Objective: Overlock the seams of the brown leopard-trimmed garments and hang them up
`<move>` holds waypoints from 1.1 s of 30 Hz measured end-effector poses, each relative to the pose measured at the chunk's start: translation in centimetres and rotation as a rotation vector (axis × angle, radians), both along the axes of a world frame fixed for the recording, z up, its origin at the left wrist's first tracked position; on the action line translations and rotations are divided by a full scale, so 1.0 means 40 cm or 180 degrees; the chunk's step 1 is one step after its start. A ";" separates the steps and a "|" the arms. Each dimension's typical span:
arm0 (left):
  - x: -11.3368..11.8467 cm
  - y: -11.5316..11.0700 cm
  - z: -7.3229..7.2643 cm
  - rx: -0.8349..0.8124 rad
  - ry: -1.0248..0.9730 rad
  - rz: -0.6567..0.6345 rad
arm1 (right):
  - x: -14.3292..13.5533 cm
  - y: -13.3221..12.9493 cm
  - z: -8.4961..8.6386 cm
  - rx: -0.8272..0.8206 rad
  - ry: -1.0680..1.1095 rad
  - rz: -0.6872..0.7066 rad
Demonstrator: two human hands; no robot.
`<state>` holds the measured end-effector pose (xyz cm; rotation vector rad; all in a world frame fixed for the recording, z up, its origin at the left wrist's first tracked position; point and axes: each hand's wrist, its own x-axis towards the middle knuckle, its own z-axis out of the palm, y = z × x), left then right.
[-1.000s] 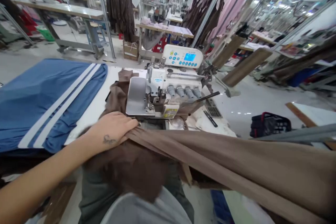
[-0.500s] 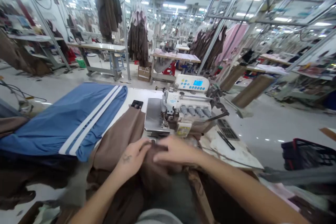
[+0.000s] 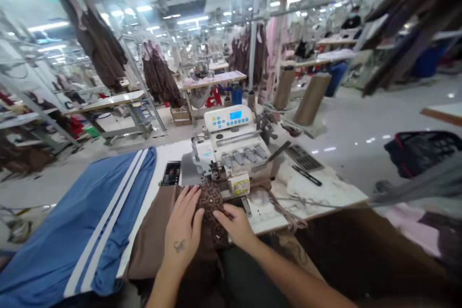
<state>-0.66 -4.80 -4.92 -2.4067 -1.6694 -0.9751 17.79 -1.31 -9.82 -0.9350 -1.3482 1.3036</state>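
My left hand [image 3: 183, 226] lies flat with its fingers stretched over a plain brown fabric [image 3: 149, 238], just in front of the overlock sewing machine [image 3: 236, 142]. Beside it, a leopard-print fabric piece [image 3: 212, 198] reaches up to the machine's presser foot area. My right hand [image 3: 236, 226] pinches the right edge of this piece between thumb and fingers. The fabric's lower part hangs over the table's front edge towards my lap. Whether the cloth is under the foot is hidden by the machine head.
Blue fabric with white stripes [image 3: 90, 211] drapes over the table's left side. A phone [image 3: 171, 173] lies left of the machine. Black tweezers [image 3: 306, 175] and a dark ridged pad [image 3: 304, 157] are on the right. Thread cones [image 3: 312, 98] stand behind; a dark basket [image 3: 426, 151] is far right.
My view has turned right and closer to the machine. Both hands have gone from bunching the brown cloth to laying it at the machine, left hand flattened out; the leopard-print side now shows.
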 end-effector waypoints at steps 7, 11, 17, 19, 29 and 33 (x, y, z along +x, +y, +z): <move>-0.109 0.013 0.092 -0.1005 0.0079 -0.0904 | 0.031 0.002 -0.024 -0.0106 0.0072 0.0580; -0.126 0.047 0.096 -0.1104 -0.0592 -0.0930 | 0.021 0.008 -0.022 0.0045 0.0095 0.0664; -0.159 0.065 0.109 -0.1029 -0.1283 -0.0468 | 0.038 -0.023 -0.007 0.0333 0.0104 -0.0370; -0.152 0.052 0.121 -0.0782 -0.1426 -0.0311 | 0.047 -0.051 0.006 0.0615 -0.0027 -0.0317; 0.040 0.086 0.101 -0.0432 -0.0854 0.0144 | 0.017 -0.073 0.005 0.0722 -0.0603 -0.0132; 0.025 0.075 0.109 -0.0556 -0.0691 0.0212 | 0.043 -0.060 -0.017 0.0725 -0.0934 0.0333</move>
